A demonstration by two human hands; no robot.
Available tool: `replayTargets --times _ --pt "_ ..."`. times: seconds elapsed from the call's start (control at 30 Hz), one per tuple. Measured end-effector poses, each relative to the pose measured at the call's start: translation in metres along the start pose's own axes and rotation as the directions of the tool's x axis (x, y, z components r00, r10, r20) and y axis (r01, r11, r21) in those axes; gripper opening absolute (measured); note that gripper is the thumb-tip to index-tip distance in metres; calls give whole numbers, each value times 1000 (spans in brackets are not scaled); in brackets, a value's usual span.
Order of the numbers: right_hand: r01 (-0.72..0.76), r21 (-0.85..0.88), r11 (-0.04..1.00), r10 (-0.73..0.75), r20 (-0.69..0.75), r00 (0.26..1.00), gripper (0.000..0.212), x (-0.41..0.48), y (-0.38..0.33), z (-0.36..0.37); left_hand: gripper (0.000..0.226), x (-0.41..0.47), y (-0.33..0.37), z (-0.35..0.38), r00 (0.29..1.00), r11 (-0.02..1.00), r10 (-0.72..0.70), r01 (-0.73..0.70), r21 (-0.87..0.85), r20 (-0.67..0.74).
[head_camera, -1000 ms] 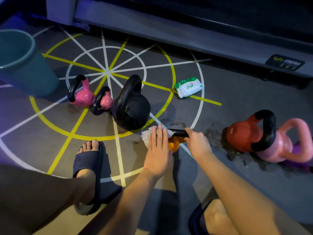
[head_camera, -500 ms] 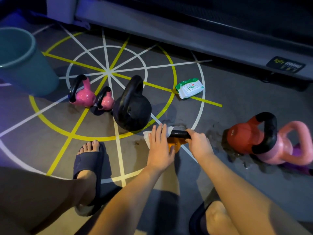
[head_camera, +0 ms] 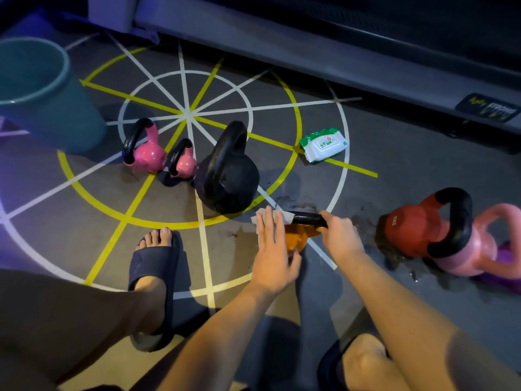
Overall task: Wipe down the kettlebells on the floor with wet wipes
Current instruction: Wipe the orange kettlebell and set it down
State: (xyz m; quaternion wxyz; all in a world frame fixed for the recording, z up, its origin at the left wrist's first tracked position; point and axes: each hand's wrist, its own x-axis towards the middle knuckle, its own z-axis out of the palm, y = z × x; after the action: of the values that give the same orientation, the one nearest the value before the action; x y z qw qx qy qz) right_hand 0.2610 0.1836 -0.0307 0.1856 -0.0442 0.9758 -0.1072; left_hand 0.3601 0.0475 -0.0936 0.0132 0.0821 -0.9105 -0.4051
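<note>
A small orange kettlebell with a black handle sits on the floor in front of me. My right hand grips the right end of that handle. My left hand lies flat, fingers straight, pressing a white wet wipe against the kettlebell's left side. A big black kettlebell stands just behind. Two pink kettlebells stand left of it. A red kettlebell, a light pink one and a purple one sit at the right.
A green-and-white wet wipe pack lies behind the kettlebells. A teal bucket stands at the far left. A treadmill base runs along the back. My sandalled left foot is planted left of my hands. Wet patches mark the floor near the red kettlebell.
My left hand with the wipe has slid a little toward me along the orange kettlebell's side. My right hand keeps its hold on the handle.
</note>
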Motion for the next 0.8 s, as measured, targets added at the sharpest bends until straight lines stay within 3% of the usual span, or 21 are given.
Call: replayTargets --times 0.1,0.17,0.27,0.37,0.47,0.57,0.8 --pt "0 7 1000 0 1 1000 29 -4 -2 3 97 1 -11 0 1000 1000 -7 7 1 -8" --pt "-6 5 1000 6 -9 1000 29 -6 -2 6 97 5 -19 -1 989 976 -145 147 -161 23" --pt "-3 3 1000 3 -21 1000 28 -5 -1 7 79 19 -20 -5 936 860 -338 348 -373 95" --pt "-11 5 1000 11 -21 1000 29 -3 -1 6 64 28 -11 -8 958 908 -286 274 -316 10" --pt "-27 15 1000 28 -26 999 32 1 3 3 67 29 3 -2 980 959 -196 184 -216 -35" --pt "-42 35 998 43 -12 999 34 7 8 0 72 29 5 -1 983 958 -177 162 -238 -44" --pt "-94 140 986 98 -22 995 32 12 13 2 71 45 7 -14 878 695 -421 474 -540 229"
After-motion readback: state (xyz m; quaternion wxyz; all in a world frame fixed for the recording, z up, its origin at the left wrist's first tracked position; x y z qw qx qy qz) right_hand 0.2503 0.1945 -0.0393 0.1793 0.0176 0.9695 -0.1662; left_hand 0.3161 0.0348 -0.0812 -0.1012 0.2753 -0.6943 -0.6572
